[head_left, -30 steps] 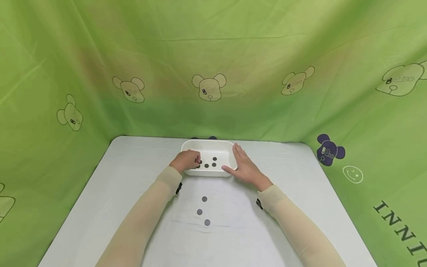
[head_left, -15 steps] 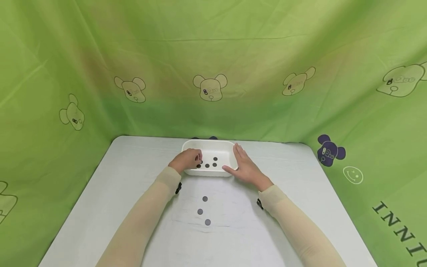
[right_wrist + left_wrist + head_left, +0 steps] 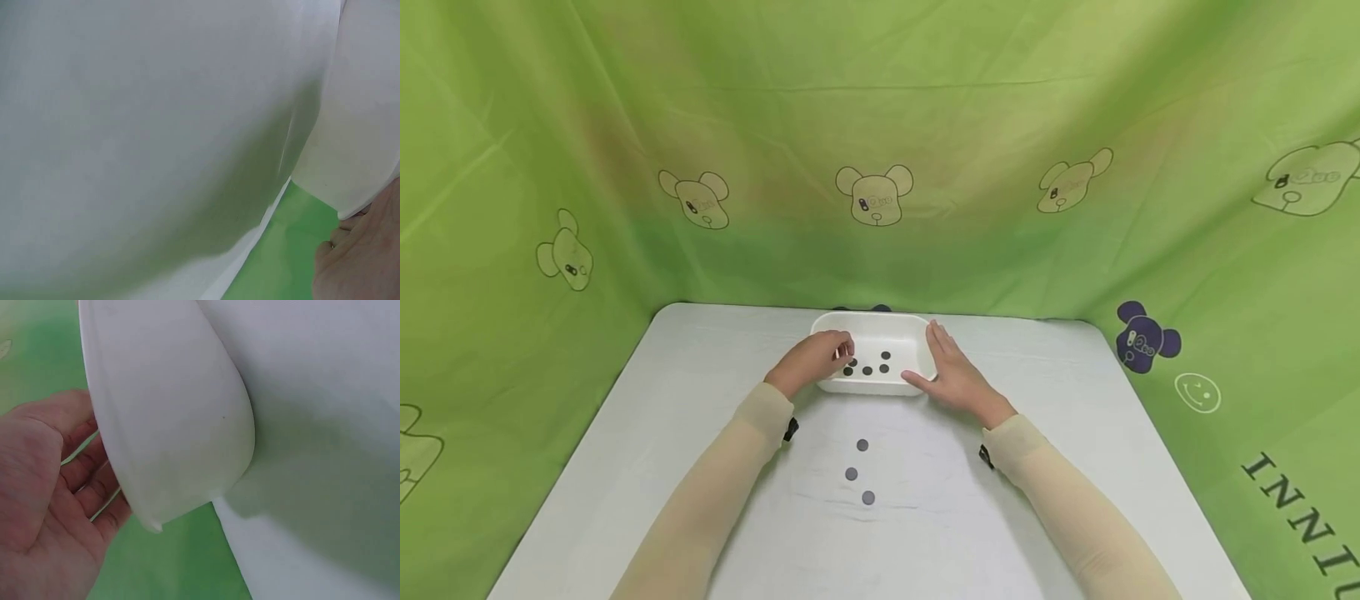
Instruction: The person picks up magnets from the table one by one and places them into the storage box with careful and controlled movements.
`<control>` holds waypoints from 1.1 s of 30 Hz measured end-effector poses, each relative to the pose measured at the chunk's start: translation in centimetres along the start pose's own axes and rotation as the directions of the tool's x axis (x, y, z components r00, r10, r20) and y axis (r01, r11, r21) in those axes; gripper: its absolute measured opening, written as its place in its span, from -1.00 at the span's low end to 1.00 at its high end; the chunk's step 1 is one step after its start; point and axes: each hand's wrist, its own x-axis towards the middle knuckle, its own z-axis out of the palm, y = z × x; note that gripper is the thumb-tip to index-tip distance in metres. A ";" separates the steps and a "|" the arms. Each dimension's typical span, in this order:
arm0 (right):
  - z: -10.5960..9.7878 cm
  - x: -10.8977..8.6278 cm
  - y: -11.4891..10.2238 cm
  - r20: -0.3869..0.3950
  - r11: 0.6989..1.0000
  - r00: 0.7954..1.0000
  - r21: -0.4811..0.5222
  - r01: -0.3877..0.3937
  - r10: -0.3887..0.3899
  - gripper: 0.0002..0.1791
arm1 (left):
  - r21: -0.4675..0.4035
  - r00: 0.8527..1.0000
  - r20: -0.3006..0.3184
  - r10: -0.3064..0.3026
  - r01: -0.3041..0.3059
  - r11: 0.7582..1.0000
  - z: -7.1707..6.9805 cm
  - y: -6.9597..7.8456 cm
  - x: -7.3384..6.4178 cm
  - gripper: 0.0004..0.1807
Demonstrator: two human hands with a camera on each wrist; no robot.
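A white rectangular tray (image 3: 871, 388) stands near the table's far edge, with several small dark round discs (image 3: 867, 371) lying flat on its floor. My left hand (image 3: 811, 360) hovers over the tray's left end, fingers loosely bent above two discs. In the left wrist view the fingertips pass behind the tray's rim; no disc shows between them. My right hand (image 3: 955, 379) rests at the right end, its straight fingers along the rim and the thumb spread over the front corner. Three more discs (image 3: 852, 474) lie on the table in front of the tray.
The table (image 3: 940, 517) has a white, slightly creased cover. Green cloth (image 3: 880, 267) printed with bear heads hangs behind it and on both sides, close to the tray's back. Dark wrist straps (image 3: 986, 457) show below the sleeves.
My left hand has drawn back a little to the left and its fingers have loosened, uncovering the disc at the tray's left front. My right hand and the three table discs stay put.
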 end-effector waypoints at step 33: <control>-0.1 0.1 -0.2 0.003 1.000 1.000 -0.001 -0.001 0.001 0.28 | 0.111 0.951 -0.139 0.274 -0.260 0.959 1.9 1.3 -7.7 -0.86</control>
